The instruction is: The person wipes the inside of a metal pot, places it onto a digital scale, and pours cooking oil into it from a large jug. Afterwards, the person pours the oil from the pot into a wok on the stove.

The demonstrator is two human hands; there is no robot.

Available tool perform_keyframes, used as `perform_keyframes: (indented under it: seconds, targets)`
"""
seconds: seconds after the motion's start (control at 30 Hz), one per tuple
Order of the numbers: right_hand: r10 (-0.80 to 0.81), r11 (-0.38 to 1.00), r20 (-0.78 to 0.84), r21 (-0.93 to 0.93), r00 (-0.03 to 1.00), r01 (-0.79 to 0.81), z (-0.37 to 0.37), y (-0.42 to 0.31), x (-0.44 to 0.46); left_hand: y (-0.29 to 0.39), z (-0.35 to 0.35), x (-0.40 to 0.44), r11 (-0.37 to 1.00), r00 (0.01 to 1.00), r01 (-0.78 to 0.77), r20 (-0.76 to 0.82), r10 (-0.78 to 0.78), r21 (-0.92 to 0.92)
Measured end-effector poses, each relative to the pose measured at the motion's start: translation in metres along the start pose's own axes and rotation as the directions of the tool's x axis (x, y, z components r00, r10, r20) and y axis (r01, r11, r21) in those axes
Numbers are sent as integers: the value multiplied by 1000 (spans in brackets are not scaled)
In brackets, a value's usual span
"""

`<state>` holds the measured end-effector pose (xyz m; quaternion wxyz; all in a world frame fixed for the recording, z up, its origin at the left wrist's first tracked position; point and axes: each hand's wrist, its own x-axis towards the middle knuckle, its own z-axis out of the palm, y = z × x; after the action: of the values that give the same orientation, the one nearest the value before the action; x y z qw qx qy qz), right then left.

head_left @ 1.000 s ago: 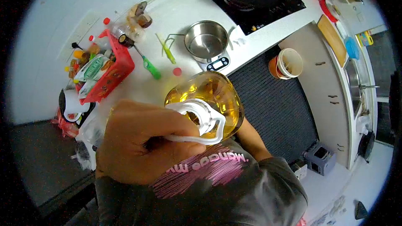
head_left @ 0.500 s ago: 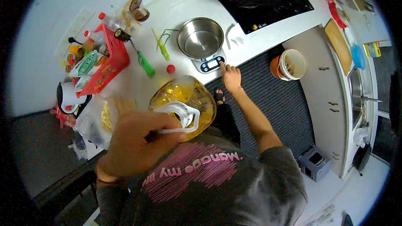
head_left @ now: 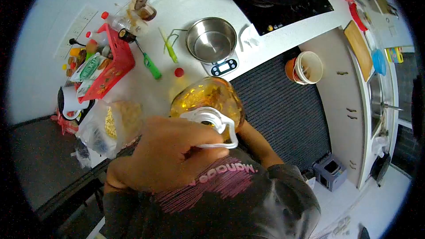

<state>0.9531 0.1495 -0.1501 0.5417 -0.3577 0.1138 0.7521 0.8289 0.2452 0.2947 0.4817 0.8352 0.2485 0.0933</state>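
Note:
My left hand is closed around the white handle of a big clear oil jug with yellow oil inside. The jug's neck faces up toward me, below the counter's front edge. My right forearm reaches in behind the jug; that hand's fingers are hidden by it, so its grip does not show. Beyond the jug, a steel pot stands on a white digital kitchen scale with a lit display. A red cap lies on the counter to the left of the scale.
A green-handled lighter and a green onion stalk lie left of the pot. Farther left are a red basket of bottles and a plastic bag. A black cooktop is at the back; a bucket stands on the floor.
My right hand has left the scale's buttons and gone behind the oil jug. The jug, still held by my left hand, has moved right and tilted slightly.

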Motion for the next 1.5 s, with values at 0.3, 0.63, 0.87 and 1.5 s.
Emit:
perform_keyframes:
  seconds: [0.3,0.63,0.87,1.5]
  targets:
    - [-329,944,69,31,942,327,42,-58,-84,-11,24,35,993,989,-99,-113,92,-62]
    - [-571,818,78,-19,817,574,51,-99,-150,-127,111,103,994,894,-106,-436,101,14]
    - [-560,827,27,85,828,556,47,-119,-158,-146,126,131,987,881,-85,-474,12,-133]
    - [-625,773,-155,-256,765,580,29,-166,-212,-160,145,160,988,844,-4,-530,-81,-157]
